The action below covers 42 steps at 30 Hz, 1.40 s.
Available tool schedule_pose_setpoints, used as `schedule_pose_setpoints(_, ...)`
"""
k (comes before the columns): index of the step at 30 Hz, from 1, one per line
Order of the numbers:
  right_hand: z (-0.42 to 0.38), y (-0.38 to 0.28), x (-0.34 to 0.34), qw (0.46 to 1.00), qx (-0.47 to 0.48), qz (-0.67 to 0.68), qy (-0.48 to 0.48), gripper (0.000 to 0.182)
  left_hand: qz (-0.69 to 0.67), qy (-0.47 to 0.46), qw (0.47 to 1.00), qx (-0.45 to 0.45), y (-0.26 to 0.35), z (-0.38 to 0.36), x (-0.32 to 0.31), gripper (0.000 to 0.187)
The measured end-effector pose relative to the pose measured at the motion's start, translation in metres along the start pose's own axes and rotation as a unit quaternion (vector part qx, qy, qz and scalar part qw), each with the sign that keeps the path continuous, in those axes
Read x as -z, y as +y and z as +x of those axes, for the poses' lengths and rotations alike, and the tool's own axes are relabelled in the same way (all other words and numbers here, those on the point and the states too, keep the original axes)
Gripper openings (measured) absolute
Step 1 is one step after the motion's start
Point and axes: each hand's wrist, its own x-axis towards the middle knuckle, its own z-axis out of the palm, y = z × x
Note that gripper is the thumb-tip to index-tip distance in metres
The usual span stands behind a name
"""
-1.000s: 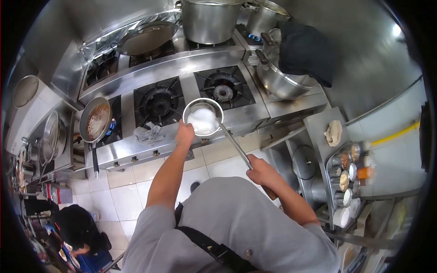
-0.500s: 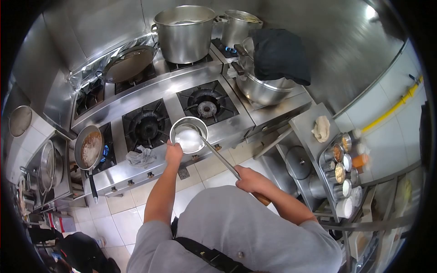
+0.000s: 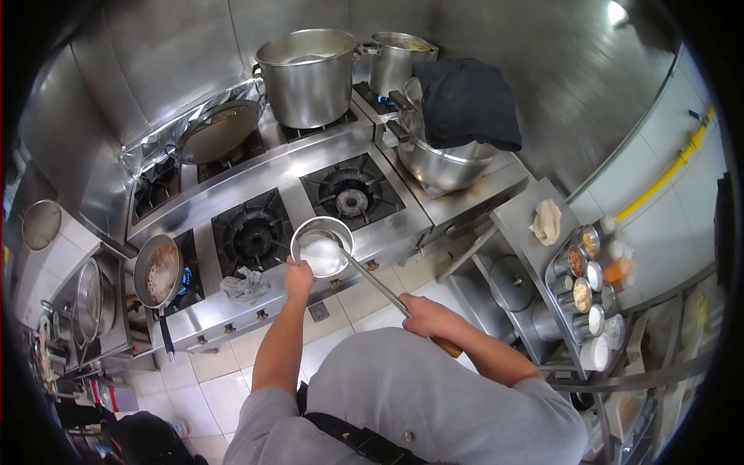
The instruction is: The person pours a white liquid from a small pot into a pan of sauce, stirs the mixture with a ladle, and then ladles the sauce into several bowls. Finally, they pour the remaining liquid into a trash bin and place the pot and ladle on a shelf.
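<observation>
Two hands: the left hand (image 3: 298, 273) is closed on the near left side of a round steel bowl (image 3: 346, 261); its exact finger placement is partly hidden. The right hand (image 3: 425, 316) is wrapped around a long-handled tool (image 3: 380, 286), near its wooden end.
Bowl: held above the front edge of the stove (image 3: 345, 299), in front of the burners, with white contents (image 3: 321, 254) inside.
Long-handled tool: slants from the bowl toward the person's right side; its head is too unclear to tell.
Frying pan (image 3: 160, 271): near the stove's left end, brown contents with pale foam inside, blue flame showing at its right; its handle reaches out past the front edge.
Grey cloth (image 3: 245, 287): crumpled at the front edge, between the frying pan and the bowl.
Back row: a wide dark pan (image 3: 219, 133) at the left and a tall pot (image 3: 308, 84) right of it, with a smaller pot (image 3: 395, 63) at the rear right corner.
Right end: a dark cloth (image 3: 470, 105) draped over steel cookware (image 3: 446, 167).
Side shelf: a beige cloth (image 3: 546, 222) beside rows of small containers (image 3: 582, 295).
</observation>
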Motion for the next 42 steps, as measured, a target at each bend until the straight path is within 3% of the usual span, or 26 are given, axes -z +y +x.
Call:
schedule_pose_setpoints(8, 0.008, 0.013, -0.004, 1.0, 0.009, -0.02, -0.002, 0.044, -0.022, 0.036, 0.999, -0.02, 0.009, -0.011, 0.004, 0.039)
schedule_pose_setpoints(35, 0.004, 0.006, -0.003, 1.0, 0.0, -0.021, 0.001, 0.041, -0.025, -0.024, 0.999, 0.039, -0.001, 0.005, -0.001, 0.059)
schedule_pose_setpoints(38, 0.004, 0.007, -0.003, 1.0, 0.001, -0.022, 0.0, 0.041, 0.005, 0.017, 1.0, 0.007, 0.008, -0.007, 0.005, 0.059)
schedule_pose_setpoints(42, 0.003, 0.006, -0.002, 1.0, 0.005, -0.018, -0.002, 0.041, 0.004, 0.001, 1.0, 0.006, 0.016, -0.015, 0.012, 0.06)
